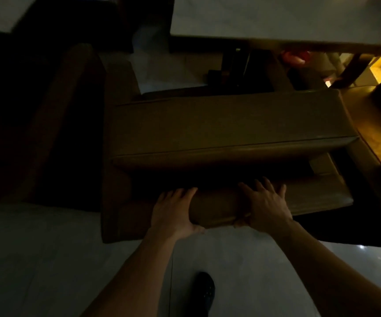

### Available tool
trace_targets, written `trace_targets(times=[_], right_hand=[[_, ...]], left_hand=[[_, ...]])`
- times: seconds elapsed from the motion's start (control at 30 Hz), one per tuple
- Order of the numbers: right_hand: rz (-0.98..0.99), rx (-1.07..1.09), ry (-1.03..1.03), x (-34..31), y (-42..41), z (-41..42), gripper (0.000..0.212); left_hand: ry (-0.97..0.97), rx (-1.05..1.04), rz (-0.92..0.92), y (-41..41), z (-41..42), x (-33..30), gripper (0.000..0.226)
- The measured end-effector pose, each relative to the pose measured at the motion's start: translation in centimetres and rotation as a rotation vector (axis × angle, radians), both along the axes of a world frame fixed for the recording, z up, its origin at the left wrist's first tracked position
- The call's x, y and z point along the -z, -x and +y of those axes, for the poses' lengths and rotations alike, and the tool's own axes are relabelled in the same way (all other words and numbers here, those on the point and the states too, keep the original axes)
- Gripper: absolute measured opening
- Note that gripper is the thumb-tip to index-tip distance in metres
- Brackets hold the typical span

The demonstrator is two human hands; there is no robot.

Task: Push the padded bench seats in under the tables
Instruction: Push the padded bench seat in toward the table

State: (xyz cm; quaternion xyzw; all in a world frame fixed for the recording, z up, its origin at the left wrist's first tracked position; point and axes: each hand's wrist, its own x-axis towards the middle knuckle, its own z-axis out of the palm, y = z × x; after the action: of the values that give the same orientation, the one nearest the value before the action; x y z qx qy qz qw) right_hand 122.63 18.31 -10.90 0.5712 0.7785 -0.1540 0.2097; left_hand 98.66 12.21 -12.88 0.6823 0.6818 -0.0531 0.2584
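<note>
Bench seat [230, 129] before table [276, 17]; hands [221, 208] on backrest [217, 210].

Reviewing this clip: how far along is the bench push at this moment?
Done: nothing clearly finished; the padded seat lies almost wholly short of the table edge. In hand: the left hand and right hand both have a grip on the bench's backrest top. Left: sliding this bench in under the table. A second dark bench on the left is too dim to judge.
</note>
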Motion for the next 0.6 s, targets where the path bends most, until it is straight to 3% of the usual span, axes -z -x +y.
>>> trace_targets(times=[0.6], right_hand=[[0.057,0.081,0.1,1.0,6.3,-11.0,0.123]], left_hand=[[-0.057,0.084,0.008,7.5,-9.5,0.1,0.109]])
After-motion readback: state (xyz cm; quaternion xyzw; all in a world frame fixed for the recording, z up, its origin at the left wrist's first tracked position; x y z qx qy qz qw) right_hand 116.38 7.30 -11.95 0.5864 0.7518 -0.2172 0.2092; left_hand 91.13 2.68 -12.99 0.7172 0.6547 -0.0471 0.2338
